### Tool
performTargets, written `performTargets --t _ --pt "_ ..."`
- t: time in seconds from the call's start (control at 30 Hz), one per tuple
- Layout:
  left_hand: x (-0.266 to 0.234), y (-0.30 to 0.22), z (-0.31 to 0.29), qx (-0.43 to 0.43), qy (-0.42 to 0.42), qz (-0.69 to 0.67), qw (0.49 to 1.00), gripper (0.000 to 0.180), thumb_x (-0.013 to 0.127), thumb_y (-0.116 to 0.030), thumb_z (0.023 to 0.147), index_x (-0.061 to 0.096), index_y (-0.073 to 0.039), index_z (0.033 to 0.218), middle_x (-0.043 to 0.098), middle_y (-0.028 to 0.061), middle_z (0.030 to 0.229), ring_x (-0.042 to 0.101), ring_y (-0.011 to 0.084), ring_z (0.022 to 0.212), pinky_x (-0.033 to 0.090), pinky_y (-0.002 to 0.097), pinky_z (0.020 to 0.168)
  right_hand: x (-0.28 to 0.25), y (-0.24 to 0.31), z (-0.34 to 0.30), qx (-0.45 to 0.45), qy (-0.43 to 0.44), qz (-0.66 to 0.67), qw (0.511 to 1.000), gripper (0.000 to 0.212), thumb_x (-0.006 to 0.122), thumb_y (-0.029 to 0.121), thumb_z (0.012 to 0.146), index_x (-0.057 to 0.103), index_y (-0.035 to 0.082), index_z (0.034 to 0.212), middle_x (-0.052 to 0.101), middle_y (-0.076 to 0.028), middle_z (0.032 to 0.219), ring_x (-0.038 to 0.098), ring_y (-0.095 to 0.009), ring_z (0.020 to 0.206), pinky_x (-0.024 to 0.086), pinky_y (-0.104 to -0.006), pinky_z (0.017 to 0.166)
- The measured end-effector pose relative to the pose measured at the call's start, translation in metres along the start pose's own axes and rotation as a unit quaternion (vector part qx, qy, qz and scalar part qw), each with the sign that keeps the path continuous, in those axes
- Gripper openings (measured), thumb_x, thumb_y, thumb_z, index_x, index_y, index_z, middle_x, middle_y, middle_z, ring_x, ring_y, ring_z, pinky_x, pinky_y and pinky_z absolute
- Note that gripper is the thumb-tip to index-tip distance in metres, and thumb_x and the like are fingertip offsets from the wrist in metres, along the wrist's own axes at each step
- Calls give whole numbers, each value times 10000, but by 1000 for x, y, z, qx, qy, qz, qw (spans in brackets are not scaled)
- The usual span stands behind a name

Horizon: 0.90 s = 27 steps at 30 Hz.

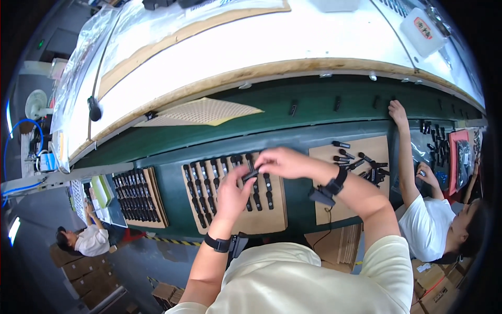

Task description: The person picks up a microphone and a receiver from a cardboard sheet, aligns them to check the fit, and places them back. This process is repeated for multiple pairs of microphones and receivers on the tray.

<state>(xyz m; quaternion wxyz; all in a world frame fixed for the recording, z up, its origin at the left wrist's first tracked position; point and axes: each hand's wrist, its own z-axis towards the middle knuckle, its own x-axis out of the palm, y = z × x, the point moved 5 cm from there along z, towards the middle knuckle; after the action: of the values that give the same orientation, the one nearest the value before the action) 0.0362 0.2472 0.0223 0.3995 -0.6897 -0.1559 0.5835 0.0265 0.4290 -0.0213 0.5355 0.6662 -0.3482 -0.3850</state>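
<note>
My left hand [233, 194] and my right hand [284, 162] meet above a cardboard sheet [274, 222] on the green bench. Between their fingers is a small black stick-shaped device [250, 176], held tilted; its exact kind is too small to tell. Both hands are closed on it, the left thumb and fingers around its lower end, the right fingertips pinching near its upper end. Under them, rows of similar black devices [197, 196] lie side by side on the sheet. My hands hide part of the middle rows.
Loose black devices [366, 163] lie on a cardboard sheet to the right. Several more sit spaced along a green conveyor belt [314, 97]. A co-worker's hand [398, 112] reaches to that belt. At left is another filled sheet [138, 196]. Above the belt runs a white shelf [251, 44].
</note>
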Motion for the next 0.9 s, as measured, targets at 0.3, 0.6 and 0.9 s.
performTargets --t 0.3,0.6,0.9 --pt "-11 -2 -37 -86 14 -113 990 213 751 -23 792 670 0 988 679 79 932 617 152 838 488 270 779 -92 -63 13 -6 -231 -400 887 312 650 131 822 653 135 1134 580 -135 1225 532 -348 1103 458 -423 956" --pt "-40 -15 -49 -94 -5 -193 977 239 719 40 806 649 2 1031 656 69 995 627 136 919 495 266 845 -122 -111 30 105 -176 -550 809 272 654 119 823 645 126 1094 591 -124 1227 547 -341 1121 475 -433 921" --pt "-52 -15 -61 -70 17 -274 959 278 722 47 804 635 14 1066 628 79 1034 613 147 964 494 283 885 -32 0 -49 29 -248 -92 964 270 671 34 875 584 23 1130 587 -42 1064 578 -163 889 478 -263 787"
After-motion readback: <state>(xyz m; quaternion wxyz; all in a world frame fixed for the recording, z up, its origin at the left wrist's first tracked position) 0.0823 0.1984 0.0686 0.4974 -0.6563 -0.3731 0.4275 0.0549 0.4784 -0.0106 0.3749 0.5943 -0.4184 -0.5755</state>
